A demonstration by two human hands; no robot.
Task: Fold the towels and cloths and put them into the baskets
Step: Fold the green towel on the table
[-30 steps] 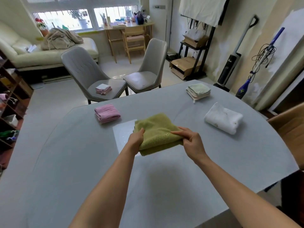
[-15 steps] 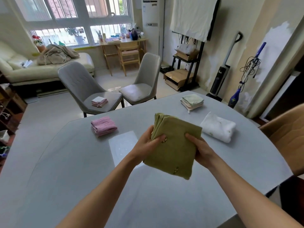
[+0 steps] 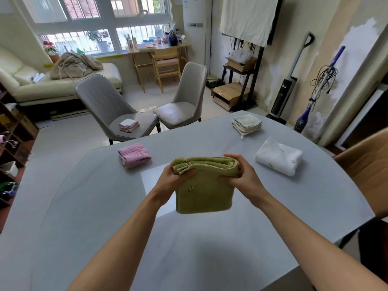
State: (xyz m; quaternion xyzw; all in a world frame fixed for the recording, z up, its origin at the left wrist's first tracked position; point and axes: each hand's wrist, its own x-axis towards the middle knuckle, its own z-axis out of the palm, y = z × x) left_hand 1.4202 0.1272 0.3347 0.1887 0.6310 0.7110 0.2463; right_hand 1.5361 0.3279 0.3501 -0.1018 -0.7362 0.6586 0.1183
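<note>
I hold a folded green towel (image 3: 204,193) upright in the air above the grey table (image 3: 88,217). My left hand (image 3: 175,178) grips its upper left corner and my right hand (image 3: 241,175) grips its upper right corner, so the folded edge faces up. On the table lie a folded pink towel (image 3: 134,154) at the left, a folded white towel (image 3: 279,156) at the right, and a small stack of pale green and cream cloths (image 3: 246,123) at the far right. No basket is in view.
Two grey chairs stand beyond the table; the left chair (image 3: 100,101) has a small folded pink and white cloth (image 3: 128,124) on its seat. A tan chair (image 3: 367,164) is at the right edge. A sofa, a shelf and vacuum cleaners line the room.
The green towel lay flat on the table a second ago. Both hands have lifted it off the table and turned it so that it hangs upright, folded edge on top.
</note>
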